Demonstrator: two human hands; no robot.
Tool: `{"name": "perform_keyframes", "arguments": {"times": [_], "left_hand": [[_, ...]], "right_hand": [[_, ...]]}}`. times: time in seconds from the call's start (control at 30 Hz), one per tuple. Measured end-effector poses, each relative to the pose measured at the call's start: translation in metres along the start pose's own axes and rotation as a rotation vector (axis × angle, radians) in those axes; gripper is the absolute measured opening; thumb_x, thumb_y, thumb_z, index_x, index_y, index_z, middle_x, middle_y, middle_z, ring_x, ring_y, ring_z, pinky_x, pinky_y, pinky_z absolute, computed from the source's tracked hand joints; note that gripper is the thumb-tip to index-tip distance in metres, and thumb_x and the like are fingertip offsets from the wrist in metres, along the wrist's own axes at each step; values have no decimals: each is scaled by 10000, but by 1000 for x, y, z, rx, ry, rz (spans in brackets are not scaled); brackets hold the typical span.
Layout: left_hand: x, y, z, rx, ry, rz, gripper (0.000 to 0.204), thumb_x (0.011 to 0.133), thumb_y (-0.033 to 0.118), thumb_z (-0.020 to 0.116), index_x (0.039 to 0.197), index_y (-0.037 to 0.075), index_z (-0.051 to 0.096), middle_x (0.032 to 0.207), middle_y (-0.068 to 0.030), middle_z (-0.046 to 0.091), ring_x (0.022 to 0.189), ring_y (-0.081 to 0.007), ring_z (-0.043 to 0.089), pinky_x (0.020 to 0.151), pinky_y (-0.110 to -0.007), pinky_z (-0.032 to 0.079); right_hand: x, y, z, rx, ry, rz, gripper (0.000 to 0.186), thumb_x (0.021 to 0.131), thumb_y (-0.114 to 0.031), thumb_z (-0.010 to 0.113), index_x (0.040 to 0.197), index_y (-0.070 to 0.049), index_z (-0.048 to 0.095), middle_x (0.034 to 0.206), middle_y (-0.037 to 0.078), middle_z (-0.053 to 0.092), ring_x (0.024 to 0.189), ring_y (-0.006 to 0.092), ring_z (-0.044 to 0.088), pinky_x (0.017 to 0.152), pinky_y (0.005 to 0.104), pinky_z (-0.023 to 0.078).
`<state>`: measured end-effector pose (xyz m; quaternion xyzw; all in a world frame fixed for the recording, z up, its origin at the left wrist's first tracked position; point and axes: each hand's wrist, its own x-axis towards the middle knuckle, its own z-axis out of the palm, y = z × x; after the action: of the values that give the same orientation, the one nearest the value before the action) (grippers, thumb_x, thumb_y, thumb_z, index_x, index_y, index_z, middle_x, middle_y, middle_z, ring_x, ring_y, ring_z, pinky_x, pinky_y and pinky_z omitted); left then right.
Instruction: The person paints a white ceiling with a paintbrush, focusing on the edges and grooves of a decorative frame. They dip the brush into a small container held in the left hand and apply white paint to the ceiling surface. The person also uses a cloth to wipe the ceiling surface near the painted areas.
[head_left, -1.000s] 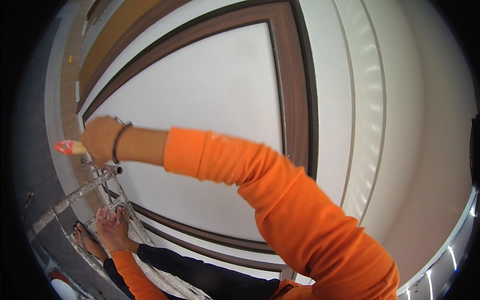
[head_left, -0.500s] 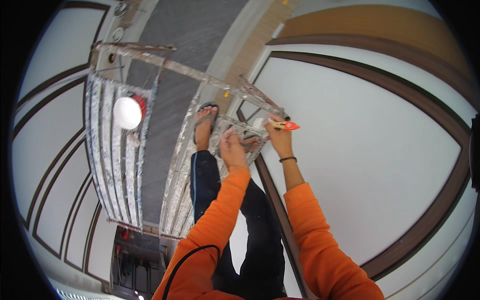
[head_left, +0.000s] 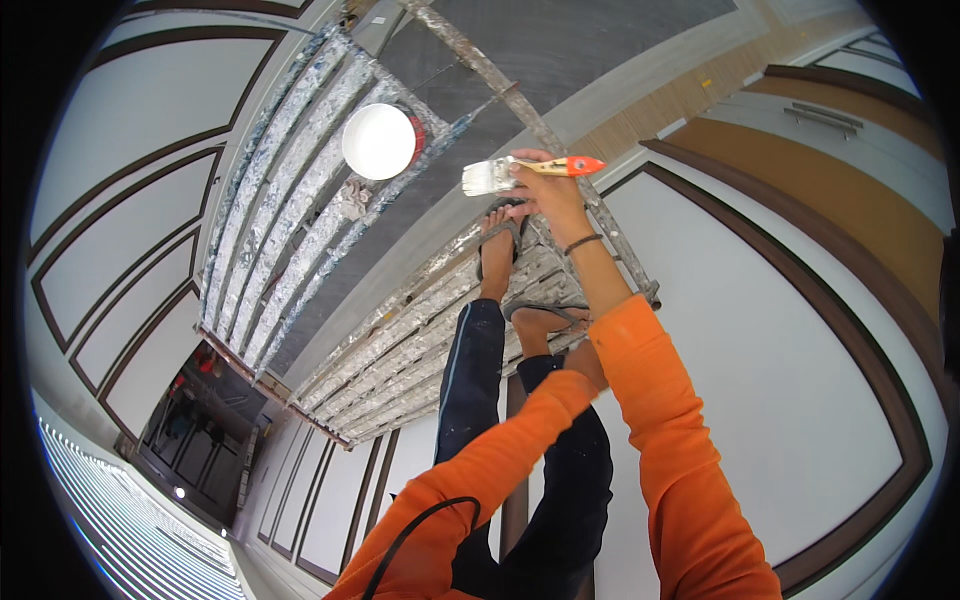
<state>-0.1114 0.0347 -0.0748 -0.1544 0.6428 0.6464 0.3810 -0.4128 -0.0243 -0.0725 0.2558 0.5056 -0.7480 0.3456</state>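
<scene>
1. Right hand (head_left: 553, 198) grips a flat paintbrush (head_left: 547, 168) between thumb and fingers, in the air above the near platform, with the bristles toward the person's left. Left hand (head_left: 588, 366) is partly hidden behind the right sleeve (head_left: 655, 400), so I cannot tell if it is open or closed.

2. Largest is the wall panel (head_left: 760, 360), bordered by a dark brown frame (head_left: 912, 462). Its visible surface looks evenly white, and I see no border between coated and uncoated parts. How much is finished or left, I cannot say.

3. Next come two spattered slatted platforms: the person stands on the near one (head_left: 400, 340); the far one (head_left: 300, 205) is across a dark strip of floor.

4. On the far platform stands a red-sided bucket (head_left: 418, 137), white inside; probably some paint remains.

5. Smaller, the brush has whitened bristles and touches no wall, so I judge the work is between strokes.

6. Smallest, a crumpled greyish lump (head_left: 353, 199) lies beside the bucket.
</scene>
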Motion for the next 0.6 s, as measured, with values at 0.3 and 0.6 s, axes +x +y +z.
{"name": "perform_keyframes", "arguments": {"times": [0.3,0.6], "left_hand": [[-26,119,-10,122,-240,-16,272,969,155,590,1223,56,578,1137,-134,685,1009,-266,669,862,-408,523],[6,161,-69,78,-186,47,310,977,170,591,1267,71,545,1189,-137,668,1051,-286,659,902,-416,513]], "right_hand": [[138,75,144,-389,-166,-200,365,932,-130,692,1291,-63,679,1177,108,699,981,190,704,696,315,657],[209,132,177,-636,-121,-230,336,883,-147,709,1216,-112,733,961,162,754,761,265,728,857,372,570]]}}
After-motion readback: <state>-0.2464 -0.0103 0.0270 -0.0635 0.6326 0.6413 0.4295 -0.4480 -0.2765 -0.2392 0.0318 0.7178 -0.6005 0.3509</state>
